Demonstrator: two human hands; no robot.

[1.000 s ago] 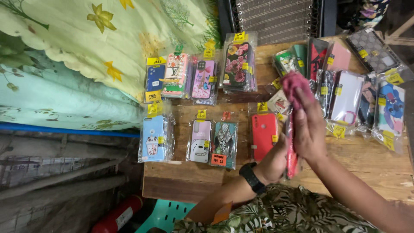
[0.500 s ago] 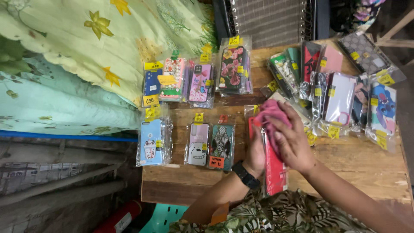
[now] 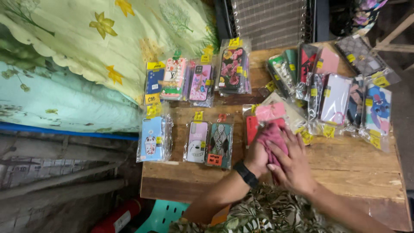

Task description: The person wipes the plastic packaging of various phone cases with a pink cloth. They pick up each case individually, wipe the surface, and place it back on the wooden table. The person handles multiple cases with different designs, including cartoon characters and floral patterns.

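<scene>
My left hand [image 3: 256, 155], with a black wristband, grips a red phone case [image 3: 251, 127] in a clear sleeve that lies on the wooden table [image 3: 345, 168]. Beside it, my right hand [image 3: 295, 166] presses a dark pink cloth [image 3: 274, 136] onto that case. Most of the case is hidden under the cloth and my fingers. Just left of my hands lies a row of three packaged cases: green patterned [image 3: 220, 144], pink with a bear [image 3: 197, 141] and blue with a panda [image 3: 152, 139].
A further row of packaged cases [image 3: 202, 82] lies along the table's far side, and an overlapping pile [image 3: 332, 95] fills the right. Floral bedding [image 3: 86, 56] rises at the left. A teal plastic stool [image 3: 161, 215] and a red cylinder [image 3: 116, 218] sit below the table's near edge.
The red case was held up on edge and wiped with the cloth. It has come down and leftward, and now lies on the table in line with the front row.
</scene>
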